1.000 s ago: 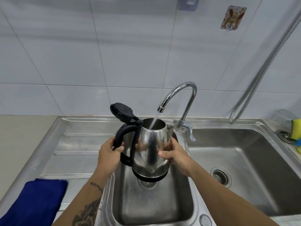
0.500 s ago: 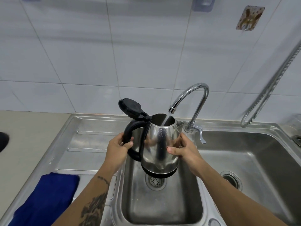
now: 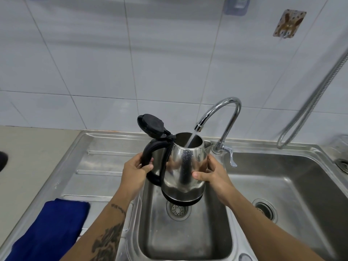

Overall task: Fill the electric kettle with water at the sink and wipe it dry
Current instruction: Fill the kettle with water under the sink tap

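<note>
Overhead, head view only. Kettle [image 3: 185,166] was held in the air over the small left basin [image 3: 185,240], directly above its drain strainer [image 3: 178,210], touching neither. It stood close to upright, spout pointing away toward the wall. Black lid [image 3: 151,127] was flipped open and tilted back to the left over the handle [image 3: 148,157].

Left hand [image 3: 134,173] was closed around the lower part of the handle, thumb on the near side, fingers curled behind it. Left forearm ran up from the bottom edge, tattoo visible on its upper face.

Right hand [image 3: 211,174] was pressed flat against the right side of the steel body, thumb lying across the front, fingers wrapped round the far side and mostly hidden. Right forearm entered from the lower right corner, crossing the divider between the basins.

Tap [image 3: 224,113] curved over from the back rim; its outlet sat just above the open mouth. Water stream [image 3: 191,140] fell from the outlet into the kettle. Droplets showed on the upper front of the body.

Blue cloth [image 3: 50,228] lay on the drainboard [image 3: 98,162] at lower left, well apart from both hands. Large right basin [image 3: 293,183] lay beside the small one.
</note>
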`<move>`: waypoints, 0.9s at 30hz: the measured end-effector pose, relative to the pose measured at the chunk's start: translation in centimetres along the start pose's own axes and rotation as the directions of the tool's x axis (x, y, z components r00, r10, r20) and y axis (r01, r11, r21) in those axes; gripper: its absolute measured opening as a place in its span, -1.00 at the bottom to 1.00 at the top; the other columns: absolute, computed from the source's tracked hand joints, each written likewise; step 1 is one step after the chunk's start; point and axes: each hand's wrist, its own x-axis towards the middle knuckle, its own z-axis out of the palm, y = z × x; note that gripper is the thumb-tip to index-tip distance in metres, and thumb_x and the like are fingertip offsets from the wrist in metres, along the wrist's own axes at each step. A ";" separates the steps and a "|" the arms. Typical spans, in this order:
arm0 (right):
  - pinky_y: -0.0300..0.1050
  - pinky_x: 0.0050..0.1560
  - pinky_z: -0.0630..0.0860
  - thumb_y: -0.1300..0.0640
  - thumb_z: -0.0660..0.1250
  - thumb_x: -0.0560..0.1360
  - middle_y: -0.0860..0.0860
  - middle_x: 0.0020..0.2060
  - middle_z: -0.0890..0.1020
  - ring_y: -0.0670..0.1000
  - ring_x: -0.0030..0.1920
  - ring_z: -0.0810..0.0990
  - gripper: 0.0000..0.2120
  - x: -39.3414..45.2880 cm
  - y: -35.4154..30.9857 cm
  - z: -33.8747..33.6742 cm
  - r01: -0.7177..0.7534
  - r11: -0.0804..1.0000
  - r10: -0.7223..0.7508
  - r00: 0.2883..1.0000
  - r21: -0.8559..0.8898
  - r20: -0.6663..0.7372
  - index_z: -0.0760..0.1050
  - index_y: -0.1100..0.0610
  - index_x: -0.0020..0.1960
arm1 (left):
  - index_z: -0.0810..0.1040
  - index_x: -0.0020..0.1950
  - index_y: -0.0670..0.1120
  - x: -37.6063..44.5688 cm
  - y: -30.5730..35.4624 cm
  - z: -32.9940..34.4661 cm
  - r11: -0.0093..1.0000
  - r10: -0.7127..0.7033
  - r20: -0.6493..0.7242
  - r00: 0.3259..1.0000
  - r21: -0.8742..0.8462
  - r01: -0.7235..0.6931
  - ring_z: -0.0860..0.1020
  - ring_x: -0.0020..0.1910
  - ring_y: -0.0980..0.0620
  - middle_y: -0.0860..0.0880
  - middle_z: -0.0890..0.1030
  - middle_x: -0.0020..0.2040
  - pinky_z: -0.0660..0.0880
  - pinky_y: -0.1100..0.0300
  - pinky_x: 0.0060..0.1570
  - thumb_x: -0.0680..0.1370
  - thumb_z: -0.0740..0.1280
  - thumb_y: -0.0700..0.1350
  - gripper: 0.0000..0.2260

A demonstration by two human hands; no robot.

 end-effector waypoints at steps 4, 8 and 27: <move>-0.24 -0.02 0.49 0.24 0.55 0.18 0.27 -0.08 0.62 -0.01 -0.07 0.66 -0.40 0.0 -0.2 0.0 0.005 1.000 -0.005 1.000 -0.016 -0.003 0.51 0.20 0.20 | 0.66 -0.01 0.10 0.2 -0.2 -0.1 1.000 -0.005 -0.013 1.000 0.016 0.005 0.65 -0.03 0.02 0.05 0.71 -0.13 0.55 -0.05 0.17 0.48 0.36 -0.45 -0.58; -0.42 -0.13 0.51 0.25 0.55 0.17 0.24 0.02 0.67 -0.07 -0.05 0.69 -0.38 -0.1 -0.6 0.3 0.013 1.000 -0.013 1.000 -0.016 -0.008 0.54 0.06 0.22 | 0.64 0.01 0.09 0.1 -0.2 -0.1 0.999 -0.005 -0.042 0.999 0.041 0.007 0.65 -0.01 0.02 0.03 0.71 -0.10 0.56 0.03 0.14 0.47 0.38 -0.44 -0.59; 0.08 0.39 0.46 0.19 0.50 0.43 0.06 0.36 0.52 0.14 0.37 0.51 -0.39 4.2 2.7 -8.5 -0.257 0.709 0.013 0.936 -0.656 -0.352 0.46 0.06 0.46 | 0.58 0.05 0.01 0.0 -1.5 2.5 0.912 0.080 -0.240 0.968 0.410 0.026 0.61 -0.07 -0.04 0.13 0.63 -0.14 0.56 -0.07 0.07 0.50 0.35 -0.25 -0.80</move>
